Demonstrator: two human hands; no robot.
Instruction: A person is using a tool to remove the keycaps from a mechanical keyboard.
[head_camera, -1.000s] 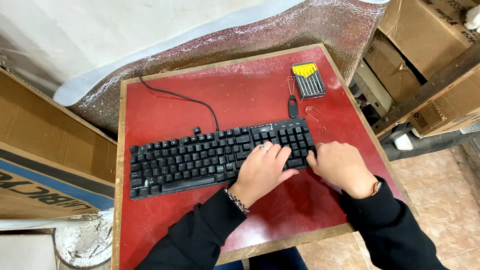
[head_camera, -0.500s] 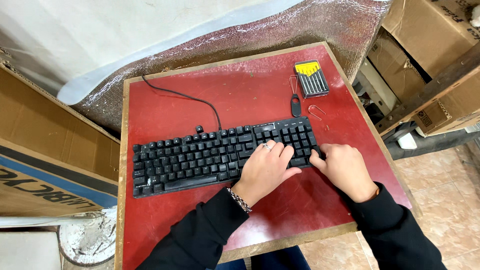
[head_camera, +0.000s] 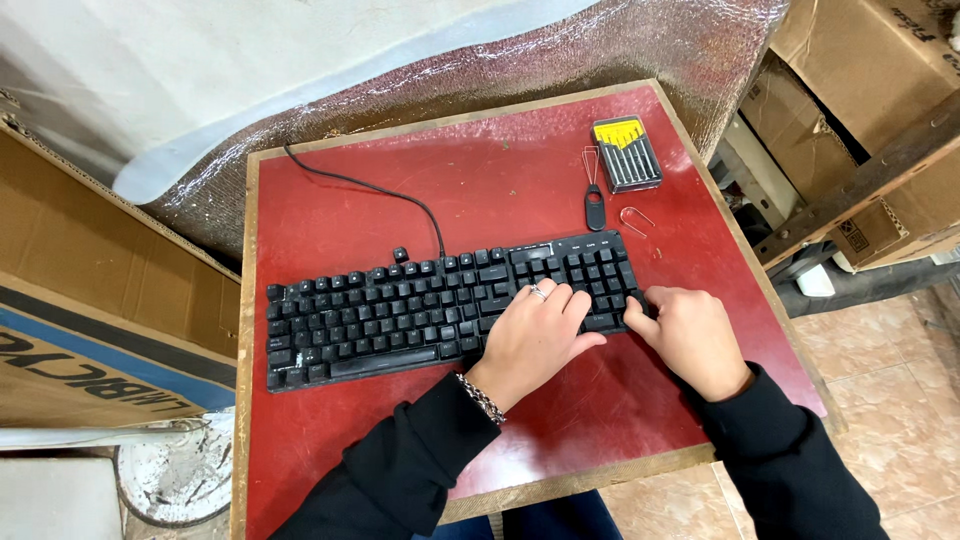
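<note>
My left hand (head_camera: 530, 335) still lies flat, fingers spread, on the right end of the black keyboard (head_camera: 440, 305), while my right hand (head_camera: 690, 335) has slid from the keys to curl around that end's edge, so I judge the board is being steadied on the red table (head_camera: 500, 180). Beyond it lie a yellow-topped screwdriver case (head_camera: 626, 154) and, around the table, brown cardboard boxes (head_camera: 860, 70), one blue-striped at left.

Both arms come up from the bottom edge in black sleeves, forearms angled inward. The left hand (head_camera: 532, 335) lies palm down, fingers (head_camera: 560, 300) spread and slightly bent, a ring on one finger and a chain bracelet at the wrist. The right hand (head_camera: 692, 338) is curled loosely, knuckles up, fingertips tucked under toward the left.
</note>
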